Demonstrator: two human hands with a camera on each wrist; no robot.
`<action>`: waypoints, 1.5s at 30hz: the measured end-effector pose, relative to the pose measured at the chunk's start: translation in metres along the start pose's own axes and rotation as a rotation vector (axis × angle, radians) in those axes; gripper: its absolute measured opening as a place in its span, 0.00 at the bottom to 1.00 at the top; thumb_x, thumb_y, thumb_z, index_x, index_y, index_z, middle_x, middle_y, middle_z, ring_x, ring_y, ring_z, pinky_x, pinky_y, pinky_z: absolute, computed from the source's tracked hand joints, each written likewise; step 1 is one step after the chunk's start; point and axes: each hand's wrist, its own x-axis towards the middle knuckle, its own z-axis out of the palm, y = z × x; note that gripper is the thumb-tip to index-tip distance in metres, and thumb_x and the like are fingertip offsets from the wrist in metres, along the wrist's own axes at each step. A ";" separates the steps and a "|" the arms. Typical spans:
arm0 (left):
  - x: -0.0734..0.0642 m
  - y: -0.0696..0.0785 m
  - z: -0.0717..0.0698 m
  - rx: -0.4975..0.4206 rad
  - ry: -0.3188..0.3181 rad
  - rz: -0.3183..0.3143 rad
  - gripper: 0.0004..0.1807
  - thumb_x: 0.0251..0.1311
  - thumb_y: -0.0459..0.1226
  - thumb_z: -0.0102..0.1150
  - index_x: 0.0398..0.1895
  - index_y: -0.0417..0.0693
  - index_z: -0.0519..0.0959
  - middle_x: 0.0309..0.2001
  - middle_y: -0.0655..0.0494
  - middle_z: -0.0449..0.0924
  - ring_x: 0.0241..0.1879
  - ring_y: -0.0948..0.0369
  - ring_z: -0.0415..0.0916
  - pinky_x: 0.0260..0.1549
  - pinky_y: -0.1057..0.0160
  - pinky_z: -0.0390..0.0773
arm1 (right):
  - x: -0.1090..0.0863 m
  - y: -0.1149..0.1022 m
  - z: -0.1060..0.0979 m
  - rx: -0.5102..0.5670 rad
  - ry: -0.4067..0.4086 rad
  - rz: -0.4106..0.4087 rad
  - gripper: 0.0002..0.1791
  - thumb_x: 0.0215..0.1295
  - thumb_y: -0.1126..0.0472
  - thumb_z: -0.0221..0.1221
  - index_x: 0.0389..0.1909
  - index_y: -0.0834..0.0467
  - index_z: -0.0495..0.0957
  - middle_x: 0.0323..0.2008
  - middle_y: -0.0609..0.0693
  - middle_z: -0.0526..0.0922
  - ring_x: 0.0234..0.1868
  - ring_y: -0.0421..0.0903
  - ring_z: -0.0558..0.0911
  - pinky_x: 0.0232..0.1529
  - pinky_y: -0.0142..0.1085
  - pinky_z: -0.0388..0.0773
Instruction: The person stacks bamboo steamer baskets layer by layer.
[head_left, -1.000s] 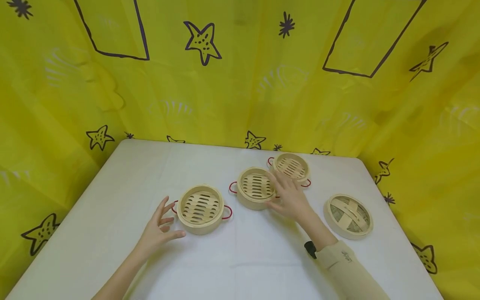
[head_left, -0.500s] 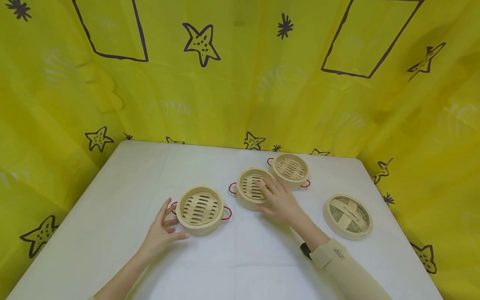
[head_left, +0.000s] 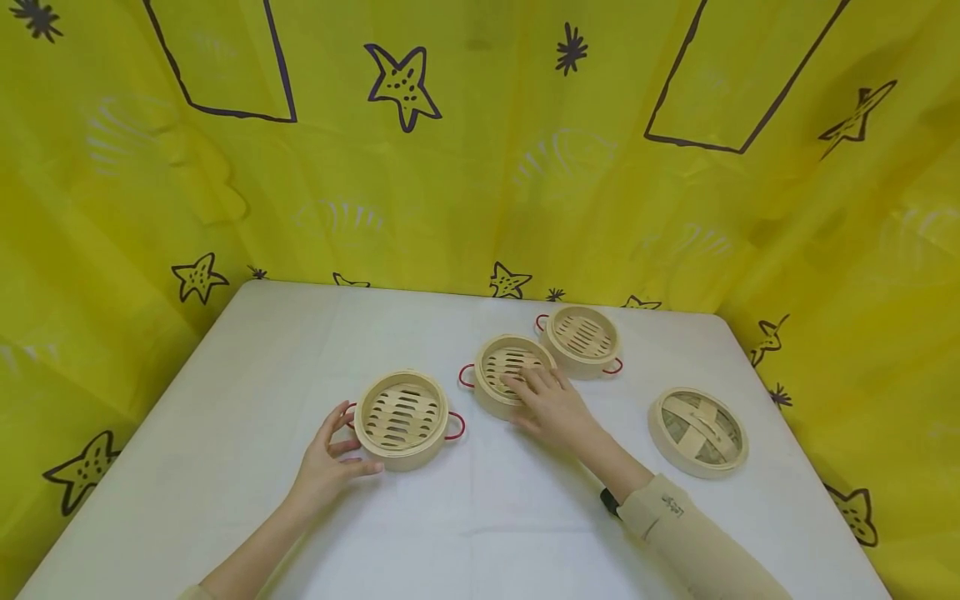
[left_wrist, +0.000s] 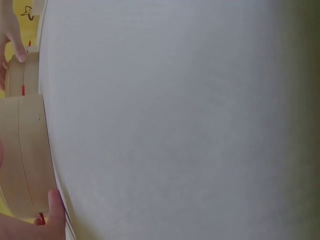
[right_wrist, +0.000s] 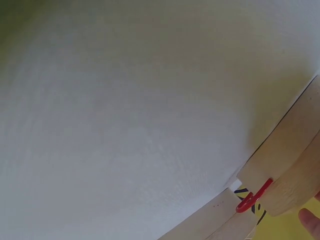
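Observation:
Three round bamboo steamer baskets with slatted bottoms and red handles stand on the white table. My left hand is around the left side of the nearest steamer basket, its thumb at the front wall and its fingers by the handle. In the left wrist view, the thumb touches the low part of the basket wall. My right hand holds the near right rim of the middle steamer basket, fingers over the inside and thumb outside. The right wrist view shows a fingertip beside a basket wall.
A third steamer basket sits behind the middle one, close to it. The woven steamer lid lies at the right. A yellow patterned curtain hangs behind and beside the white table.
My left hand has closed in on the left basket's side. My right hand has come down from above the middle basket's right side onto its near right rim. The baskets look unmoved.

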 end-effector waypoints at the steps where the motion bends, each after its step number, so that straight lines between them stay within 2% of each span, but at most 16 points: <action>1: 0.000 0.000 0.000 0.003 0.000 -0.006 0.56 0.36 0.29 0.73 0.69 0.45 0.48 0.64 0.43 0.57 0.52 0.46 0.68 0.39 0.68 0.74 | 0.000 0.000 0.000 -0.001 0.005 -0.005 0.33 0.54 0.48 0.63 0.60 0.52 0.67 0.54 0.56 0.70 0.56 0.56 0.69 0.57 0.53 0.60; 10: 0.002 0.000 0.002 0.048 0.007 -0.046 0.54 0.38 0.32 0.73 0.69 0.44 0.50 0.62 0.47 0.56 0.53 0.48 0.67 0.36 0.71 0.73 | -0.001 0.001 0.001 -0.055 0.030 -0.055 0.26 0.52 0.50 0.65 0.51 0.54 0.71 0.41 0.51 0.71 0.47 0.53 0.72 0.51 0.46 0.65; 18: 0.003 0.002 0.003 0.034 0.006 -0.098 0.53 0.38 0.33 0.73 0.69 0.47 0.51 0.63 0.49 0.55 0.54 0.50 0.65 0.36 0.70 0.72 | -0.002 0.003 0.002 -0.071 0.046 -0.081 0.21 0.52 0.52 0.64 0.46 0.52 0.71 0.37 0.50 0.70 0.44 0.51 0.72 0.48 0.43 0.65; 34: 0.002 0.002 0.003 0.033 0.000 -0.095 0.53 0.39 0.33 0.73 0.69 0.47 0.52 0.63 0.49 0.54 0.54 0.51 0.65 0.36 0.71 0.72 | -0.001 0.003 0.002 -0.054 0.074 -0.095 0.19 0.46 0.55 0.67 0.40 0.51 0.71 0.32 0.49 0.68 0.39 0.51 0.71 0.44 0.43 0.65; 45: 0.002 0.001 0.002 0.044 0.003 -0.096 0.52 0.38 0.33 0.73 0.68 0.47 0.52 0.63 0.48 0.55 0.54 0.51 0.65 0.36 0.71 0.72 | 0.000 0.002 0.000 -0.044 0.039 -0.091 0.18 0.49 0.56 0.65 0.41 0.50 0.72 0.33 0.49 0.68 0.41 0.51 0.72 0.44 0.43 0.65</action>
